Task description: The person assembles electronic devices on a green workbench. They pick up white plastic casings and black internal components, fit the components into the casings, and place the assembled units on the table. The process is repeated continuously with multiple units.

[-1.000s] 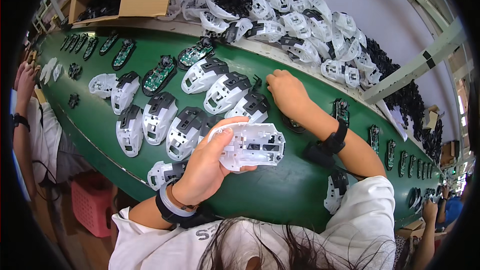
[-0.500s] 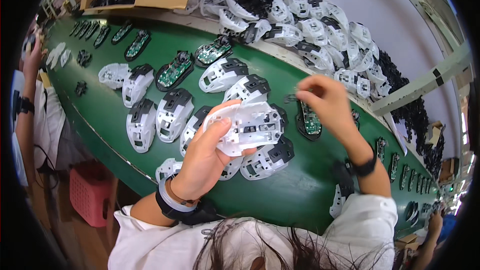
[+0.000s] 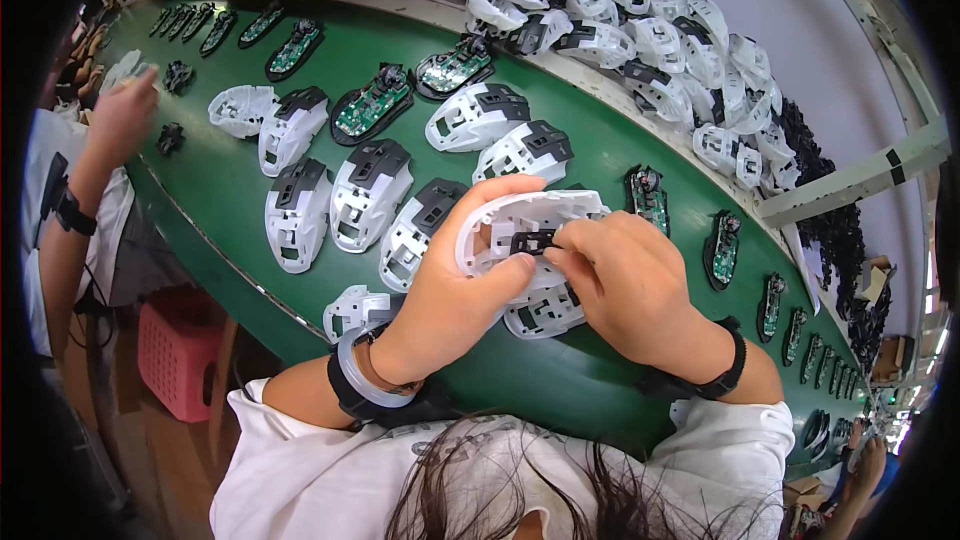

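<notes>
My left hand (image 3: 455,295) gripped the white shell (image 3: 475,228) above the green surface (image 3: 590,395), hollow side facing me, seemingly to keep its inside reachable; my right hand (image 3: 635,285) pinched the small black part (image 3: 530,242) within that hollow between fingertips, probably for finer control.

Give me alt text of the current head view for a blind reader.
A person's left hand holds a hollow white plastic shell while the right hand holds a small black part at its inner side. White shells with dark panels and green circuit boards lie around them on a green table.
</notes>
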{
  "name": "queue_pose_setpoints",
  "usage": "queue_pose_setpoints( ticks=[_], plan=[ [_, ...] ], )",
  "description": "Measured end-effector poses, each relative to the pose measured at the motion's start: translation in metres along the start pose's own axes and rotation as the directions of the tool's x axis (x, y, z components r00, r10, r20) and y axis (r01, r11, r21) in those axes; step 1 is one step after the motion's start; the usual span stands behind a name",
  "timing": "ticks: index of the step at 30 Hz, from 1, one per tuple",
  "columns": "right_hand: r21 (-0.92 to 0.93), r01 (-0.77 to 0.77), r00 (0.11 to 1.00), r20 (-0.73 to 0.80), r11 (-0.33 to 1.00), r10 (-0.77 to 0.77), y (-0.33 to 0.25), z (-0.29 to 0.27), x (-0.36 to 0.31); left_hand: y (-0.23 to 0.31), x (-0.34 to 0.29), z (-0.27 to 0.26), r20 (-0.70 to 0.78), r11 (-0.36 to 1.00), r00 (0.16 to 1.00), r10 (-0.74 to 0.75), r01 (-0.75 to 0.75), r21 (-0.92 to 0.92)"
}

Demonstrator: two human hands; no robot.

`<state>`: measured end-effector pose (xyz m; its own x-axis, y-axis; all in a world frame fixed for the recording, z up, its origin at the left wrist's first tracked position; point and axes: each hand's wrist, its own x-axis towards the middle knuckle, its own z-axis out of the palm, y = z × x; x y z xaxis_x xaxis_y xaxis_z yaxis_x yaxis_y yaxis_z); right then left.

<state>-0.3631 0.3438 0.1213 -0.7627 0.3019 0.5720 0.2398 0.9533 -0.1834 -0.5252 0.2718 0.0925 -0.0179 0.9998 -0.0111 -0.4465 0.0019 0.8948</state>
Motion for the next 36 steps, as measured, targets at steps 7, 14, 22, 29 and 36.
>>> queue_pose_setpoints(
  ticks=[7, 14, 22, 29, 36],
  plan=[
    [-0.062, 0.069, 0.997, -0.035, 0.996, -0.071, -0.002, -0.003, 0.002, 0.009, -0.002, -0.002, 0.013, 1.0, 1.0, -0.009, 0.008, 0.018],
    [-0.144, 0.095, 0.989, 0.13, 0.985, -0.077, -0.008, -0.011, 0.016, 0.012, -0.004, -0.004, -0.004, 1.0, 1.0, -0.023, 0.023, 0.015],
    [0.033, 0.099, 0.995, 0.017, 0.995, -0.1, 0.003, 0.002, 0.013, 0.013, -0.003, -0.006, -0.045, 1.0, 0.999, -0.018, 0.018, -0.011],
    [-0.075, 0.067, 0.996, -0.049, 0.995, -0.071, -0.014, 0.006, 0.012, 0.021, -0.004, -0.005, -0.068, 0.997, 0.996, -0.064, 0.066, 0.031],
    [-0.083, -0.13, 0.979, 0.148, 0.988, 0.141, -0.026, -0.01, 0.017, 0.025, -0.007, -0.011, -0.058, 0.995, 0.998, -0.039, 0.044, 0.084]
  ],
)
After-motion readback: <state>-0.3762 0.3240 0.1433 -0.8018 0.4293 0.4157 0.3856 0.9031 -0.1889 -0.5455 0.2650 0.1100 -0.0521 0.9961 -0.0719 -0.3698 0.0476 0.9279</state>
